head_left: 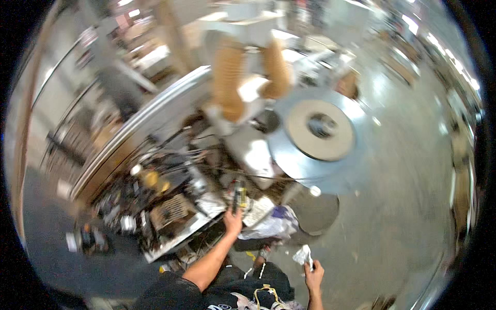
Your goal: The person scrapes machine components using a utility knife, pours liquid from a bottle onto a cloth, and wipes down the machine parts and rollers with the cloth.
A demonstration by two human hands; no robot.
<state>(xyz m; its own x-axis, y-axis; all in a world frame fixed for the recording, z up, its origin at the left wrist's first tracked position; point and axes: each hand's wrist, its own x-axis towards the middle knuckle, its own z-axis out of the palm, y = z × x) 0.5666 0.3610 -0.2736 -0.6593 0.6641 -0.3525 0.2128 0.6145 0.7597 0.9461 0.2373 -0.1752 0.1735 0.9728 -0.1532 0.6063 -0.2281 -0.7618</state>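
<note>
Evidently, in the head view, the left hand (233, 222) reaches forward at the near right corner of a cluttered bench (192, 230), its fingers wrapped around the lower end of a black-and-yellow object (238, 196), which stands out beyond the grip, pointing away from the body; blur hides exactly what kind of thing it is. Lower and farther right, the right hand (313, 276) pinches a crumpled white piece (303, 254) between thumb and fingers, over the grey floor (392, 222) and well apart from the bench. Whether that piece is paper or cloth, I cannot tell. Just right of the left hand lies a white-and-purple plastic bag (271, 226). Across the bench, left of that hand, tools and parts lie in a jumble, with yellow round items (151, 179) among them and a tan slotted piece (173, 209) near the front edge. Beyond the bag sits a large reel with a blue-grey flange (281, 152) around a pale disc (299, 126). Farther back, two tan ribbed columns (228, 77) rise behind the bench, smeared by motion.
</note>
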